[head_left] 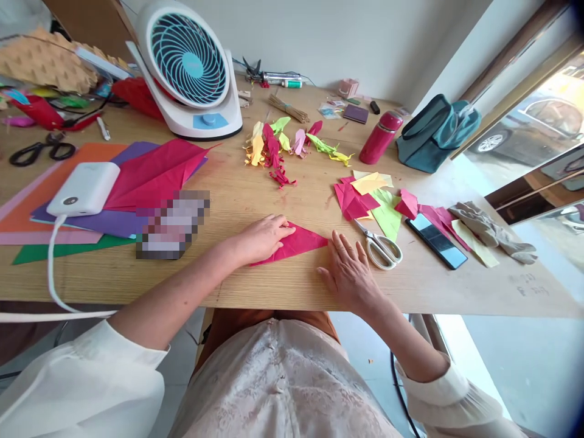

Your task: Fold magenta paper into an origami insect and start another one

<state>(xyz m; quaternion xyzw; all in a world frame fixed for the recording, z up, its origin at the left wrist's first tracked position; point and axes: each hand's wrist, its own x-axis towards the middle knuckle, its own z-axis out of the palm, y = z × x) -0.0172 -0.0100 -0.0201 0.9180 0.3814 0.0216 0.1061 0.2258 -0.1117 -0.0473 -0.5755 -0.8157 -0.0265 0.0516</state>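
Note:
A folded sheet of crimson paper (301, 242) lies on the wooden table in front of me, tapering to a point on its right. My left hand (264, 239) rests on the paper's left part and covers some of it, fingers stretched out. At the right tip, my right hand (347, 267) lies flat with its fingers spread, palm down, the fingertips touching or very near the paper. White-handled scissors (383, 249) lie just right of my right hand. Behind them sit pink, yellow and green paper pieces (360, 198).
Colored paper sheets (86, 229) and a white power bank (84, 188) are on the left, with a fan (191, 73) behind. Folded paper figures (272, 143) lie mid-table. A red bottle (381, 139), a teal bag (435, 137), a phone (437, 240) and gloves (493, 231) are rightward.

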